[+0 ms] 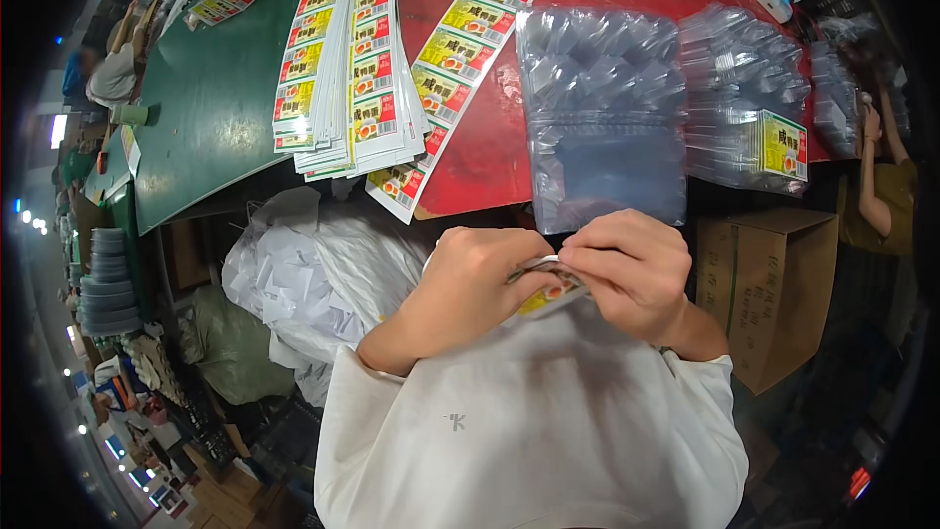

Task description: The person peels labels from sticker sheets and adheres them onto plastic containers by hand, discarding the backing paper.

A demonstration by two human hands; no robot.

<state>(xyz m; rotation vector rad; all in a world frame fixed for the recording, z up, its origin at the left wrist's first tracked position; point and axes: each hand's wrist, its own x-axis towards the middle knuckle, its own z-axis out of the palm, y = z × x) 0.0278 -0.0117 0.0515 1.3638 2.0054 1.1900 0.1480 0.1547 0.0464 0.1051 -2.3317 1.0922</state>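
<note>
Close to my chest, my left hand [477,279] and my right hand [631,264] pinch a curled piece of printed label sheet [547,297] between them. Beyond my hands, a stack of clear plastic egg cartons [606,162] lies at the edge of the red tabletop [470,191]. To its left a strip of yellow and red egg labels [463,51] slants over the edge. Several thick piles of label strips [367,88] lie farther left. Another stack of clear cartons [734,81] stands at the right, with a small label stack [784,145] on it.
A bag of white paper scraps [294,279] is below the table at the left, beside a greenish sack [235,345]. A cardboard box [778,294] stands below at the right. A green tabletop [213,103] adjoins the red one. A co-worker's arm [870,176] shows at the far right.
</note>
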